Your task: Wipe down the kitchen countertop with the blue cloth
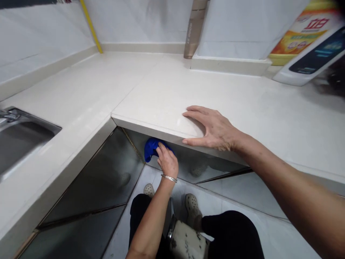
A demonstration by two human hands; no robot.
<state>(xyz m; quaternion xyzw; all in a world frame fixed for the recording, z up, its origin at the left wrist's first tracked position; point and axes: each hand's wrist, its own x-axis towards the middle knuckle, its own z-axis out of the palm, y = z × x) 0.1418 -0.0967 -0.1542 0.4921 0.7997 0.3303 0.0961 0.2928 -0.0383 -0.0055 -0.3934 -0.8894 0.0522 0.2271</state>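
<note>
Glossy cream-white countertop [151,93] runs in an L around an inner corner, backed by pale walls with a low raised edging along their foot. At far left, a rectangular stainless-steel sink [21,147] is set into it, with a bit of shiny metal fitting [9,115] at its rim. Further right, a thin yellow strip [91,27] stands tilted against the wall near the back corner. Below the left arm of the L are dark, reflective cabinet panels [88,180].

Just right of the inner corner, under the counter's overhang, a bright blue, crumpled cloth [150,149] lies against the grey, shiny cabinet front [223,165]. The left hand [168,162] grasps it: the fingers are bent and close together, their tips on the fabric; the thumb is hard to make out. A silver-coloured bangle [169,178] circles that wrist. Beneath show beige perforated clogs [191,205] and, between dark-trousered legs, a scuffed cream boxy object [187,241].

A tall brownish translucent bottle [192,34] stands by the back wall. In front of it, the right hand [214,129] is released and spread at the counter's edge, fingers extended over the top, thumb wide apart along the front edge. At far right are a yellow-and-orange printed package [302,32] and a white bottle with a dark label [312,54].
</note>
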